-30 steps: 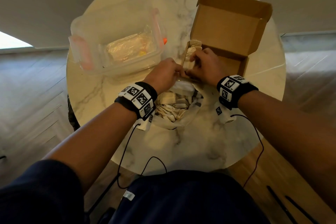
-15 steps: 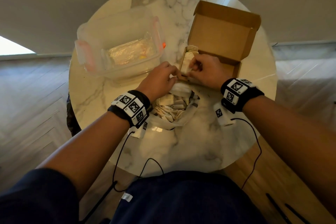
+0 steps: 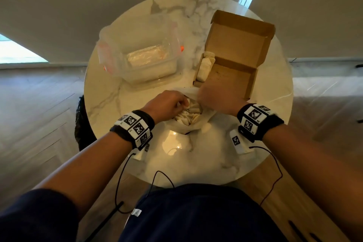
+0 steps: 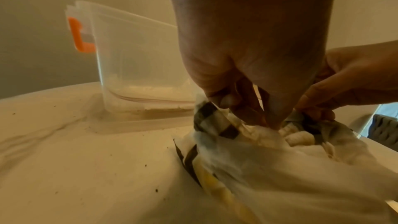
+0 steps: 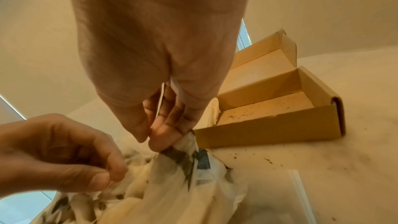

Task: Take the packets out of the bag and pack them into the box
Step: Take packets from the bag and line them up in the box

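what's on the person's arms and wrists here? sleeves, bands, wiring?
Both forearms are bare; dark navy sleeves show only near the frame's bottom edge. Each wrist wears a black band fitted with white blocks printed with black square fiducial markers. A small white tagged module hangs under each wrist, and a thin black cable runs from it toward the body. No gloves.

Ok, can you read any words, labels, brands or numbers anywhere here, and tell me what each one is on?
No readable text in any view.
White plastic bag: dark printed marks, too blurred and crumpled to read.
Black-and-white wristbands: square coded markers, plus tiny characters too small to read.
Small white tag on the dark clothing: illegible.
Brown cardboard box and clear plastic container: no print visible.
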A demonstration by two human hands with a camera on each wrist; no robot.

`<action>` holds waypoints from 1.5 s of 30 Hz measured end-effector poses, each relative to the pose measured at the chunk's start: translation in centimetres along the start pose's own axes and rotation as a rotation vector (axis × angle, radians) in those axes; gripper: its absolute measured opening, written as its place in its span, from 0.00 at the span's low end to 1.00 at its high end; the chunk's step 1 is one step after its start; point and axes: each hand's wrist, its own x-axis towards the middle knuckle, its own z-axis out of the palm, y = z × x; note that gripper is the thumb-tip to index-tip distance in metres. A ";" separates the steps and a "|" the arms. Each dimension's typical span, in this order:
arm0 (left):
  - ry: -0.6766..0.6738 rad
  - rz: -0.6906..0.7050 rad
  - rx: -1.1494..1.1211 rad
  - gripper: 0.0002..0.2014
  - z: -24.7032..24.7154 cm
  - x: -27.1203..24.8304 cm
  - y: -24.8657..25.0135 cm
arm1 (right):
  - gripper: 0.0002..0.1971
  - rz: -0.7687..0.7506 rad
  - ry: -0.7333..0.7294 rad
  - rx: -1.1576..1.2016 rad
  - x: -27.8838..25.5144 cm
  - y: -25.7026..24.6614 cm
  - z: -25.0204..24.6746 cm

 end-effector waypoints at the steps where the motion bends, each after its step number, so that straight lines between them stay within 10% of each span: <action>1: 0.009 -0.005 0.015 0.11 0.5 0.2 0.1 | 0.03 -0.005 0.002 -0.002 -0.3 0.1 0.2; 28: 0.108 -0.097 -0.151 0.05 0.5 0.7 1.1 | 0.10 -0.023 -0.016 0.066 -0.8 -0.7 1.0; 45: 0.170 0.123 -0.057 0.08 0.6 0.1 0.8 | 0.09 0.050 -0.081 0.019 -0.6 -0.3 0.6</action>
